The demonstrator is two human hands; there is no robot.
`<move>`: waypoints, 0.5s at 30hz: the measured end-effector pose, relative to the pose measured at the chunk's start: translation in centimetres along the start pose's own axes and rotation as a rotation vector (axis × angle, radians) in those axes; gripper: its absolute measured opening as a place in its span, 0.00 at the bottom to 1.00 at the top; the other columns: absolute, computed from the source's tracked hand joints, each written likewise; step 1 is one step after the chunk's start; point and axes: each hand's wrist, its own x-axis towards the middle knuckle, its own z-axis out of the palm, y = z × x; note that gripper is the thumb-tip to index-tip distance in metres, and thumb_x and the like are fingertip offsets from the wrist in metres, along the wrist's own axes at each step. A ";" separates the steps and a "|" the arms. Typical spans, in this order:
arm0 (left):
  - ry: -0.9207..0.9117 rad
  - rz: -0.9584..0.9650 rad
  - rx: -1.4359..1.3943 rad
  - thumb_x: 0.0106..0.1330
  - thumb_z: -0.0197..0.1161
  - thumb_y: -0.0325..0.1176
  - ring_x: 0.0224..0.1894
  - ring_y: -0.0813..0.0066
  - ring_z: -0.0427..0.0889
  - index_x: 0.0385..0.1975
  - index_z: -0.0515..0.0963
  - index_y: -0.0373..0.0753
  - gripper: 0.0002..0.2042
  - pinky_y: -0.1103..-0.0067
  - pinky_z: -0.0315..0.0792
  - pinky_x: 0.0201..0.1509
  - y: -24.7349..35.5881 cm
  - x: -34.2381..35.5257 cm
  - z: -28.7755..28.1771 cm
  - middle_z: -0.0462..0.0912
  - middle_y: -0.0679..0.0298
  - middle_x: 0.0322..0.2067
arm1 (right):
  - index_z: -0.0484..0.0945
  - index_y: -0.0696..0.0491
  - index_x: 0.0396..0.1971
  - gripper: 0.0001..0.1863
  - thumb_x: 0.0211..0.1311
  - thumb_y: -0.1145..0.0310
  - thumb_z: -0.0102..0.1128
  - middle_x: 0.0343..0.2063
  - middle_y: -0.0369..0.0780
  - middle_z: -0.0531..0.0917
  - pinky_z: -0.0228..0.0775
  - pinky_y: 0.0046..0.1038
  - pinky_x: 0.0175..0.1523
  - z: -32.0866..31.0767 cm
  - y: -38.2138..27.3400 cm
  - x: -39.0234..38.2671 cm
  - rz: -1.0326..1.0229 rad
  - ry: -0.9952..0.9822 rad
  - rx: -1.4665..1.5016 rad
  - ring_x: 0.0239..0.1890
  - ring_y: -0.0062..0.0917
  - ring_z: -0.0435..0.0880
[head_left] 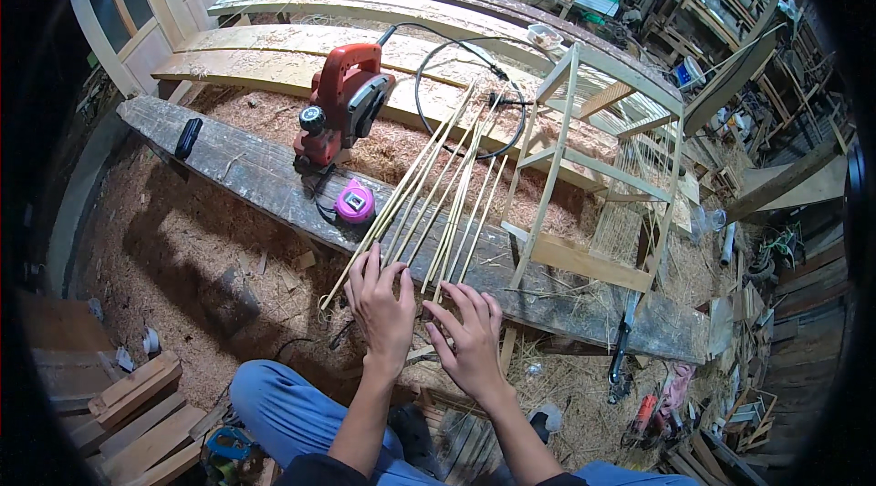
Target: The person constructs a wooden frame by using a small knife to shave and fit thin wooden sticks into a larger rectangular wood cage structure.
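Note:
Thin bamboo sticks (433, 185) lie in loose rows across a weathered plank (246, 167), their near ends toward me. My left hand (379, 308) rests over the near ends of the left sticks, fingers stretched out and slightly apart. At the near ends of the middle sticks is my right hand (465, 335), its fingers extended and the thumb apart; its fingertips touch or nearly touch them. Neither hand visibly grips a stick. Left of the sticks sit a pink tape measure (355, 201) and a red electric planer (342, 103) standing on the plank's far edge.
A slatted wooden frame (593, 171) stands at the right. The planer's black cable (418, 84) loops behind the sticks. Long pale boards (274, 39) lie beyond, amid wood shavings. A dark-handled tool (621, 340) hangs at the plank's near right edge. Cut wood blocks (137, 390) are stacked lower left.

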 end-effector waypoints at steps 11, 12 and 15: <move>0.013 -0.140 -0.084 0.66 0.67 0.29 0.47 0.61 0.81 0.38 0.82 0.36 0.06 0.63 0.67 0.60 2.0 0.1 -1.7 0.87 0.59 0.42 | 0.83 0.46 0.59 0.21 0.66 0.64 0.68 0.68 0.42 0.74 0.51 0.49 0.75 -0.5 0.1 -0.3 -0.003 0.034 0.003 0.72 0.39 0.68; 0.016 -0.137 -0.084 0.66 0.67 0.29 0.47 0.61 0.81 0.38 0.82 0.36 0.06 0.63 0.67 0.60 1.6 0.1 -1.6 0.87 0.59 0.42 | 0.83 0.46 0.59 0.21 0.66 0.64 0.68 0.68 0.42 0.74 0.51 0.49 0.75 -0.5 0.0 -0.3 -0.007 0.040 0.006 0.71 0.39 0.69; -0.065 -0.395 -0.719 0.72 0.63 0.29 0.35 0.62 0.83 0.45 0.78 0.35 0.07 0.64 0.67 0.61 1.2 0.1 -1.5 0.88 0.62 0.37 | 0.83 0.45 0.59 0.21 0.66 0.64 0.69 0.68 0.42 0.74 0.51 0.49 0.75 -0.9 -0.1 -0.4 -0.014 0.046 0.013 0.71 0.40 0.69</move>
